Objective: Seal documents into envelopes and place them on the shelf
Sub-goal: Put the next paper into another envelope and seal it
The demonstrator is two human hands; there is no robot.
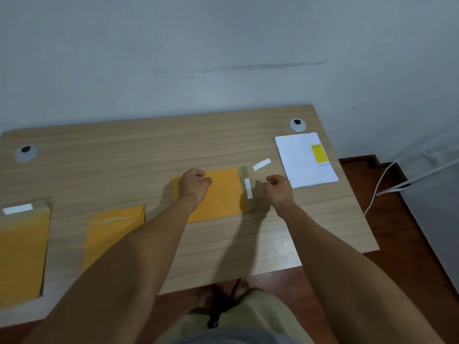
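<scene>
A yellow envelope (223, 194) lies sideways in the middle of the wooden desk (149, 155), its flap (247, 188) standing up at the right end with a white strip on it. My left hand (193, 183) rests on the envelope's left part with curled fingers. My right hand (278, 188) hovers just right of the flap, fingers curled; whether it pinches something is unclear. A loose white strip (261, 164) lies beyond the flap. A stack of white documents (301, 162) with a yellow note sits at the right.
Two more yellow envelopes lie at the left: one (114, 232) beside my left arm, one (22, 249) at the desk's left edge. Cable grommets (297, 124) (26, 152) sit near the back. A white cable (380, 184) hangs right of the desk. A wall stands behind.
</scene>
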